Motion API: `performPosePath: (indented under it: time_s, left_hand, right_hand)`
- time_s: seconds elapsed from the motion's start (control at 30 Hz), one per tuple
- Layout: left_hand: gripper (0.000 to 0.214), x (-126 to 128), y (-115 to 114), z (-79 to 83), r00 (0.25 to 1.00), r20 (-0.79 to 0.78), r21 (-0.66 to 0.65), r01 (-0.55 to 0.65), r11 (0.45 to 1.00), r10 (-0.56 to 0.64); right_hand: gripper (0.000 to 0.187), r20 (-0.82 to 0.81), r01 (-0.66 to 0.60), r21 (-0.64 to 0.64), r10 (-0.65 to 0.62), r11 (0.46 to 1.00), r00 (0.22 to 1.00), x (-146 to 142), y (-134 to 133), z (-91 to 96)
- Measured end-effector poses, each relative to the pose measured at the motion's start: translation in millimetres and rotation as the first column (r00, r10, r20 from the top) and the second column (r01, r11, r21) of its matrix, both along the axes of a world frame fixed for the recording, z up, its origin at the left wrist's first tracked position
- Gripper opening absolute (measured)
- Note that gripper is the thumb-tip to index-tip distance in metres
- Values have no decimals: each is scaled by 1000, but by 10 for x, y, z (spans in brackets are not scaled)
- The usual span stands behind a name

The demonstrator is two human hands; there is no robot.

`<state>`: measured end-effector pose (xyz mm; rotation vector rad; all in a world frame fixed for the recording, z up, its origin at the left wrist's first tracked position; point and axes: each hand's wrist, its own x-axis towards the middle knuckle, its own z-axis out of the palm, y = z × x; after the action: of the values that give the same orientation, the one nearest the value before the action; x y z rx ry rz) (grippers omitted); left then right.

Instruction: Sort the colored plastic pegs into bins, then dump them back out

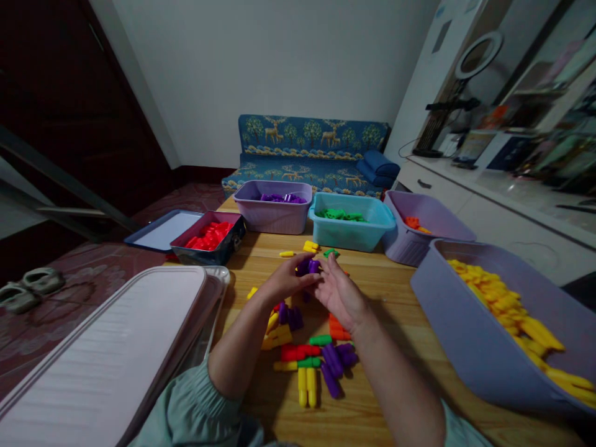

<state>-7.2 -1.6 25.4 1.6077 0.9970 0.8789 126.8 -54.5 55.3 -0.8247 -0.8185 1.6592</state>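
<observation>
Over the middle of the table, my left hand [289, 277] curls its thumb and fingers round purple bullet-shaped plastic pieces [313, 267]. My right hand [339, 293] is beside them, palm turned inward and thumb raised, its fingertips close to the purple pieces; whether it touches them I cannot tell. Below the hands lie loose pieces of the same kind: yellow pieces [307, 386], red pieces [300, 352], green pieces [321, 340], purple pieces [332, 361] and orange pieces [338, 328]. Some are joined side by side. Beyond the hands are a few yellow pieces [310, 246] and a green piece [331, 252].
Along the far side stand a tin of red pieces [228, 246], a purple bin [274, 218], a turquoise bin [344, 234] and another purple bin [400, 242]. A large bin [447, 329] of yellow pieces flanks the right. Stacked lids [107, 347] lie left on the wooden table [391, 385].
</observation>
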Motion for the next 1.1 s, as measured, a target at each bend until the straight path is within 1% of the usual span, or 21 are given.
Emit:
performPosePath:
  time_s: [0.1, 0.17, 0.23, 0.33, 0.43, 0.53, 0.63, 0.7, 0.73, 0.8, 0.87, 0.93, 1.0, 1.07, 1.1]
  left_hand:
    - [63, -42, 7, 33, 998, -37, -20, -55, 998, 55]
    - [58, -72, 2, 64, 995, -69, -4, -74, 997, 74]
    - [51, -91, -7, 88, 989, -111, 41, -91, 995, 95]
    - [43, -94, -30, 106, 976, -192, 110, -83, 990, 103]
    - [40, -78, -73, 90, 971, -227, 133, -46, 990, 76]
    - [46, -71, -125, 36, 979, -192, 94, -54, 994, 72]
    - [55, -102, -155, 16, 987, -138, -1, -78, 997, 77]
    - [60, -144, -137, 83, 989, -119, -77, -94, 993, 84]
    - [62, -168, -108, 149, 989, -115, -110, -105, 988, 92]
    - [66, -215, 6, 349, 986, -114, -156, -136, 978, 119]
    - [69, -256, 209, 619, 982, -102, -189, -174, 967, 157]
    - [70, -294, 496, 915, 977, -70, -174, -210, 962, 201]
    - [70, -340, 834, 1182, 967, 46, -191, -236, 953, 249]
    - [79, -400, 1158, 1361, 950, 169, -225, -222, 949, 262]
    - [84, -437, 1296, 1402, 938, 181, -230, -251, 940, 295]
  right_hand:
    - [50, 35, -69, 16, 68, 998, 997, 1, -21, -4]
    - [49, 61, -86, 25, 84, 996, 995, 10, -18, -35]
    - [48, 109, -69, 5, 68, 998, 992, 25, -3, -80]
    - [53, 241, -5, -23, 11, 1000, 970, 48, 26, -157]
    - [52, 394, 29, 37, -41, 999, 918, 67, 41, -235]
    - [50, 503, 34, 133, -97, 991, 859, 66, 47, -325]
    - [51, 520, 52, 212, -158, 976, 839, 32, 83, -408]
    - [51, 493, 68, 211, -167, 975, 854, -13, 151, -414]
    - [50, 468, 77, 197, -163, 977, 869, -43, 207, -390]
    - [48, 400, 94, 163, -153, 982, 904, -126, 378, -271]
    - [43, 333, 109, 138, -150, 984, 931, -242, 640, -51]
    - [35, 291, 120, 133, -155, 984, 944, -386, 985, 248]
    - [22, 307, 218, 187, -268, 958, 913, -534, 1370, 567]
    - [12, 310, 227, 212, -285, 951, 907, -649, 1725, 828]
    - [9, 320, 221, 210, -281, 952, 905, -687, 1869, 913]
